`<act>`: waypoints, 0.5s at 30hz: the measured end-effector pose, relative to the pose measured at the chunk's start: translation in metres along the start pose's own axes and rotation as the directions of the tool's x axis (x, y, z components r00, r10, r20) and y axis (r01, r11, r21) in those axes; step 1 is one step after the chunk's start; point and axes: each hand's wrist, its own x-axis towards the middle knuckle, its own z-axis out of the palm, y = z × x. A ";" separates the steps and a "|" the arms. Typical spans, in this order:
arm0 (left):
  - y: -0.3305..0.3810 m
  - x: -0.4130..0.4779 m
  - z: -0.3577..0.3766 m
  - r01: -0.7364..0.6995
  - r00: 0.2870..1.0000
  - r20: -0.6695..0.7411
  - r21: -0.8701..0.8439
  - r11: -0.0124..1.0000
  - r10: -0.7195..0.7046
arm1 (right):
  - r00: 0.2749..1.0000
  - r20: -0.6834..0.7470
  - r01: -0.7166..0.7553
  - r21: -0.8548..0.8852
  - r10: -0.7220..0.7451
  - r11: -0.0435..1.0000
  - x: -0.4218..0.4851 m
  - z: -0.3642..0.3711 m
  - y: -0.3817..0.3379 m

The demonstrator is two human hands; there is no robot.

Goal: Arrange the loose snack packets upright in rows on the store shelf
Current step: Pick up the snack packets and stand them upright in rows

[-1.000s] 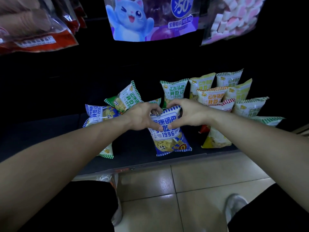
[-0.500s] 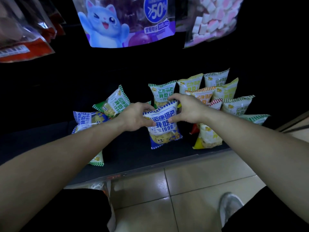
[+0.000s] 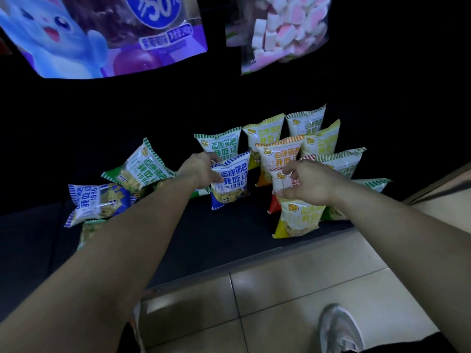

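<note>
Blue packet (image 3: 230, 182): upright on the dark shelf (image 3: 224, 233), just ahead of a green-striped packet (image 3: 219, 145).
Left hand (image 3: 198, 169): fingers curled on the packet's upper left edge, as half a second ago.
Right hand (image 3: 309, 183): now off the blue packet; fingers and thumb pinch the red-trimmed packet (image 3: 280, 178) to its right.
Left of shelf: a green-edged packet (image 3: 140, 166) tilted, a second blue-striped packet (image 3: 98, 200) lying down.

My view is dim: the shelf (image 3: 229, 233) recess is nearly black, the floor tiles (image 3: 305, 289) catch pale light, and the hanging bags (image 3: 102, 34) up top smear with blur and wide-angle bending.
</note>
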 end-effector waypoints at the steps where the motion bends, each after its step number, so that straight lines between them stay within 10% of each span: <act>1: 0.000 0.004 0.004 0.005 1.000 0.000 -0.015 1.000 -0.005 | 1.000 0.006 0.004 -0.006 -0.004 1.000 0.001 0.001 0.002; 15: 0.001 0.033 0.011 0.025 0.998 -0.059 -0.119 0.993 -0.032 | 0.999 0.027 0.020 0.012 -0.021 1.000 0.013 0.008 -0.009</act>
